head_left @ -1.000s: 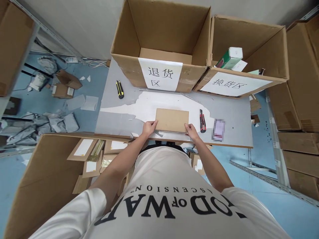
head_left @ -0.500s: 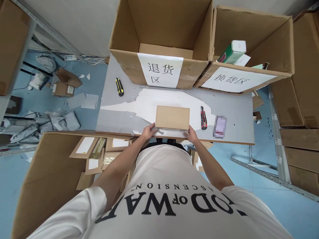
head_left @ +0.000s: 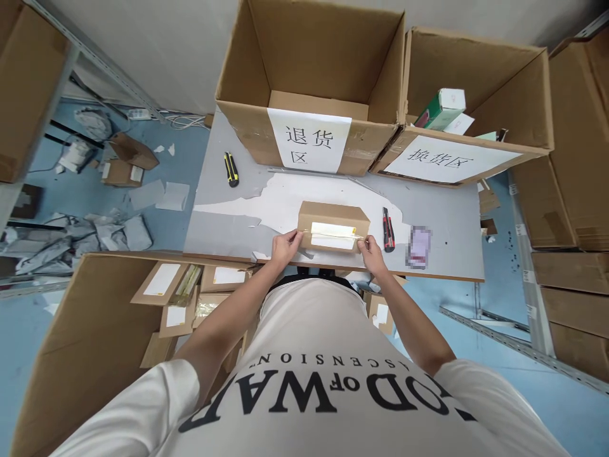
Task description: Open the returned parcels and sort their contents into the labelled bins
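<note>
A small brown cardboard box (head_left: 330,211) lies tilted over the near part of the table, a white label (head_left: 333,228) with a yellow mark showing on the side facing me. At the box's left end, the fingers of my left hand (head_left: 286,248) are closed on its edge. My right hand (head_left: 372,254) grips the opposite end the same way. Just right of the box rests a red and black utility knife (head_left: 389,230). Torn white paper (head_left: 285,190) lies flat beneath and behind the box.
Two large open cartons with paper signs, a left carton (head_left: 247,130) and a right carton (head_left: 533,136), stand at the table's back. A yellow and black utility knife (head_left: 231,169) and a blurred purple item (head_left: 419,247) lie on the table. Below left, a big carton (head_left: 71,330) contains several boxes.
The box has been turned in both hands, so its labelled side now shows instead of the plain top. Both hands have shifted with its ends.
</note>
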`<state>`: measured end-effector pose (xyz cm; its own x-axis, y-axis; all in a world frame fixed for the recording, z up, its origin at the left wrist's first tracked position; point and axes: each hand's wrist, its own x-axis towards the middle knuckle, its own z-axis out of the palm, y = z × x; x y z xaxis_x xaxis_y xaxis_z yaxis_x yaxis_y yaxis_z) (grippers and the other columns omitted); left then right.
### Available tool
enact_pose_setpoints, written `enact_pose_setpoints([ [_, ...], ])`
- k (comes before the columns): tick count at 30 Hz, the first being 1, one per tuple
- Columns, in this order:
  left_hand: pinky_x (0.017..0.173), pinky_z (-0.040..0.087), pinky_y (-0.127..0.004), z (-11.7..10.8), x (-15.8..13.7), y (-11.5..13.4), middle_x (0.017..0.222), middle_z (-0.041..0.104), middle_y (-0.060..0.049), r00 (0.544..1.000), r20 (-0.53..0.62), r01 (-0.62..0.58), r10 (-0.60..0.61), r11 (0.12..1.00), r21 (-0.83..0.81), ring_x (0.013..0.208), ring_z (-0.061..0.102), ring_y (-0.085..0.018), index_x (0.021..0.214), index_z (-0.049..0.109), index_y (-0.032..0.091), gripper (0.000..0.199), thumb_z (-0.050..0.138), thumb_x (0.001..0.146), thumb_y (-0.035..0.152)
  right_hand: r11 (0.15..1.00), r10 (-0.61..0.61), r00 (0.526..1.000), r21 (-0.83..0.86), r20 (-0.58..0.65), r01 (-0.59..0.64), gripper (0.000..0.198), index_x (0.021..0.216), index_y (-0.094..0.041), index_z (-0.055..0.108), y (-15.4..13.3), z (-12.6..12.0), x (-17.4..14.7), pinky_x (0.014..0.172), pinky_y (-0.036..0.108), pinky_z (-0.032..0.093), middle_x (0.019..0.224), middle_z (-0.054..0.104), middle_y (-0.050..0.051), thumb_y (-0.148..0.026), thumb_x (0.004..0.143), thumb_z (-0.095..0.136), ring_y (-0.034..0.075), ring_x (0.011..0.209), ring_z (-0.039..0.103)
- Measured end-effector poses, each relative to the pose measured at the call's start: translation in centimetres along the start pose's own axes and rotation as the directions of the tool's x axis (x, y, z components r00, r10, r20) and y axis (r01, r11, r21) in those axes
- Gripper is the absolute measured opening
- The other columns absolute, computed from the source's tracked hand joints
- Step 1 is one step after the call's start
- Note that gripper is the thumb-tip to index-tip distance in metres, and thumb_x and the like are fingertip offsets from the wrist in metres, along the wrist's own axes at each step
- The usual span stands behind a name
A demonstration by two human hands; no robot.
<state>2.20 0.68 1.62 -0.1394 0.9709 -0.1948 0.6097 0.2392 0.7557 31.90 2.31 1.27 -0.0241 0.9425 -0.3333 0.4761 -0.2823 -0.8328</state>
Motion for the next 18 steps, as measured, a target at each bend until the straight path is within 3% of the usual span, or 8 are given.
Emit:
enact_pose_setpoints([
  [3, 0.058, 0.032, -0.024, -0.6, 1.0, 1.5, 0.058, 0.061, -0.003, 0.999, -0.044, 0.021, -0.016, 0.994, 0.11, 0.061, 0.05, -0.013, 0.082, 0.076, 0.01, 0.056, 0.044, 0.088, 0.055, 0.995, 0.022, 0.999, -0.097, -0.048, -0.027, 0.042, 0.088, -0.022, 0.049, -1.7, -0.8, 0.5, 0.081, 0.035, 0.045, 0.097, 0.066, 0.008, -0.063, 0.085, 0.04, 0.023, 0.09, 0.059],
  [7, 0.057, 0.028, -0.027, -0.5, 2.0, 2.0, 0.051, 0.056, -0.005, 0.999, -0.021, 0.052, -0.05, 0.986, 0.161, 0.056, 0.045, -0.014, 0.07, 0.075, 0.013, 0.058, 0.043, 0.087, 0.058, 0.984, 0.075, 0.997, -0.162, -0.018, -0.077, 0.046, 0.079, -0.023, 0.047, -2.1, -1.2, 1.4, 0.075, 0.034, 0.043, 0.085, 0.065, 0.006, -0.067, 0.084, 0.038, 0.022, 0.081, 0.057],
  [12, 0.058, 0.029, -0.027, 0.0, 2.1, 1.2, 0.055, 0.06, -0.005, 0.999, -0.009, 0.053, -0.052, 0.987, 0.149, 0.057, 0.048, -0.014, 0.073, 0.076, 0.014, 0.056, 0.045, 0.086, 0.058, 0.984, 0.14, 0.99, -0.113, -0.02, -0.141, 0.05, 0.075, -0.023, 0.048, -0.8, -0.9, 1.7, 0.075, 0.034, 0.045, 0.082, 0.063, 0.004, -0.072, 0.079, 0.042, 0.02, 0.078, 0.057],
  [18, 0.062, 0.036, -0.026, 0.6, 1.4, 0.4, 0.066, 0.069, -0.005, 0.994, -0.028, 0.11, -0.108, 0.992, 0.061, 0.067, 0.058, -0.017, 0.083, 0.077, 0.015, 0.051, 0.05, 0.084, 0.058, 0.986, 0.159, 0.987, 0.043, -0.002, -0.159, 0.051, 0.085, -0.023, 0.052, 0.9, -0.2, 1.4, 0.081, 0.035, 0.05, 0.09, 0.064, 0.003, -0.073, 0.076, 0.047, 0.018, 0.087, 0.058],
])
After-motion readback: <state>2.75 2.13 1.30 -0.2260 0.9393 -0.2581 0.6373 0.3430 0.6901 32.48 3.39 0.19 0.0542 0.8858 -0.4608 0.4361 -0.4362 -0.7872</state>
